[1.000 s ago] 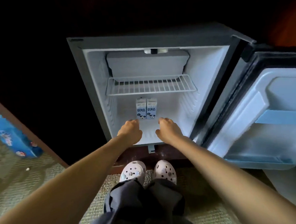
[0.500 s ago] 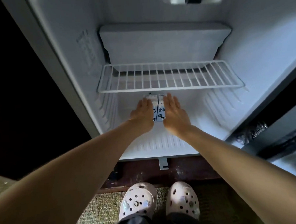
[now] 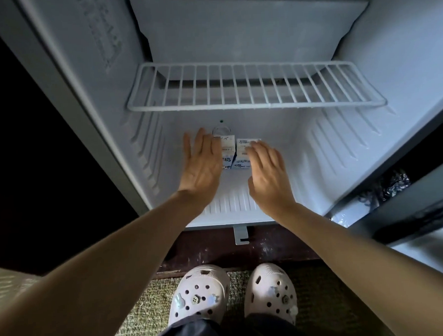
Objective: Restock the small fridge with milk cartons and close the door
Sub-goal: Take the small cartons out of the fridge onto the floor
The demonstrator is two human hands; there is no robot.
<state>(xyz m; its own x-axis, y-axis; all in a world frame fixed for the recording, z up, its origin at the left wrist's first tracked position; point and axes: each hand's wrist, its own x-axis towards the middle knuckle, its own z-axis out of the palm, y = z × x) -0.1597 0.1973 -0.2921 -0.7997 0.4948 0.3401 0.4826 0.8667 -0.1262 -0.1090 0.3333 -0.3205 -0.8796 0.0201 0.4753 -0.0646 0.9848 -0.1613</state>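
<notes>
Two small white-and-blue milk cartons stand side by side at the back of the fridge floor [image 3: 230, 200]: the left carton [image 3: 227, 152] and the right carton [image 3: 242, 154]. My left hand [image 3: 202, 163] lies with straight fingers against the left carton's left side. My right hand [image 3: 268, 170] has its fingers spread over the right carton's right side and top. Neither hand grips a carton. The fridge door [image 3: 423, 224] stands open at the right, only its edge in view.
A white wire shelf [image 3: 254, 89] spans the fridge above the cartons, with a freezer box [image 3: 246, 30] over it. Below the fridge are a dark wooden base [image 3: 219, 252], a woven mat [image 3: 140, 313] and my two white clogs [image 3: 199, 295].
I have leaned closer to the fridge. Both hands went from curled at the front edge to flat on either side of the two cartons, which now sit further back.
</notes>
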